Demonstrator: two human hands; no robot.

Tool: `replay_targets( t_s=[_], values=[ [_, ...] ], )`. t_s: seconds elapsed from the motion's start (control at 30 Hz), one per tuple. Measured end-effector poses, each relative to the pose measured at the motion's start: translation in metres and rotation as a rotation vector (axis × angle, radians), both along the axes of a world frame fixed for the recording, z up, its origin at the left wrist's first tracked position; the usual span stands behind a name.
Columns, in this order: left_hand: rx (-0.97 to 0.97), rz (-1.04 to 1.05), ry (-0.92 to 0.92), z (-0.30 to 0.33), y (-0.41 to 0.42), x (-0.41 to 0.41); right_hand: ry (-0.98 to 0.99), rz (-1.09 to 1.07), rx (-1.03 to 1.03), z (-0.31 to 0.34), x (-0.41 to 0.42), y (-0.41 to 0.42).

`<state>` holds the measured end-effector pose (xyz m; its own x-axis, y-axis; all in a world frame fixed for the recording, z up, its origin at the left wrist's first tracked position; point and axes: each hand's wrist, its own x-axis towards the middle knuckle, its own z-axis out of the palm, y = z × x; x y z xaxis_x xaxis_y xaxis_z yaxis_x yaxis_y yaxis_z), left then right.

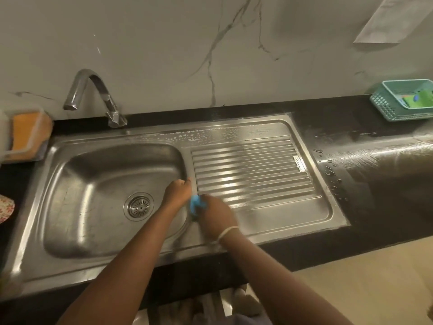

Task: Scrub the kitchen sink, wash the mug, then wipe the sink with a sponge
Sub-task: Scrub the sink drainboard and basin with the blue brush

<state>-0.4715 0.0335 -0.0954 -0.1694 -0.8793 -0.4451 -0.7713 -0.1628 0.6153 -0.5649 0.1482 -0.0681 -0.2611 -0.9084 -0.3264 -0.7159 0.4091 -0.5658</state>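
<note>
We see a green basket (390, 108) on the black counter (365, 207) at far right, a packet lying inside it, and an orange-lidded container (24, 137) at far left against the marble wall (164, 43).

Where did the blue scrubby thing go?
In the head view, the blue scrubber is in the right hand, on the strip between the sink bowl and the ridged draining board, beside the left hand.

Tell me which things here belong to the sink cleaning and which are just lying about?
Part of the job:
sink
blue scrubber, gripped in the right hand
left hand, on the basin edge
tap

Just lying about:
green basket on the counter
orange sponge in a holder
</note>
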Motion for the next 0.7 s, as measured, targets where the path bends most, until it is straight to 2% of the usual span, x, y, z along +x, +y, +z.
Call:
replay_targets(
  t_s=[0.1,0.2,0.3,0.43,0.5,0.6,0.7],
  values=[
    [0.028,0.142,0.059,0.001,-0.003,0.004,0.023,0.120,-0.003,0.009,0.026,-0.028],
    [0.010,0.188,-0.007,0.003,-0.004,0.003,-0.024,0.100,-0.002,0.009,-0.019,-0.030],
    [0.007,0.208,-0.030,0.005,-0.003,-0.013,-0.004,-0.075,-0.001,0.010,-0.110,-0.009],
    [-0.032,0.219,-0.075,0.007,0.001,-0.040,0.180,-0.354,0.071,0.023,-0.258,0.037],
    [-0.039,0.253,-0.102,0.008,0.000,-0.043,0.249,-0.449,0.113,0.020,-0.302,0.041],
    [0.000,0.311,-0.070,0.006,-0.005,-0.040,0.341,-0.274,0.095,0.006,-0.283,0.017],
    [-0.067,0.330,-0.038,0.003,-0.004,-0.033,0.212,-0.076,0.049,0.001,-0.178,-0.016]
  ],
)
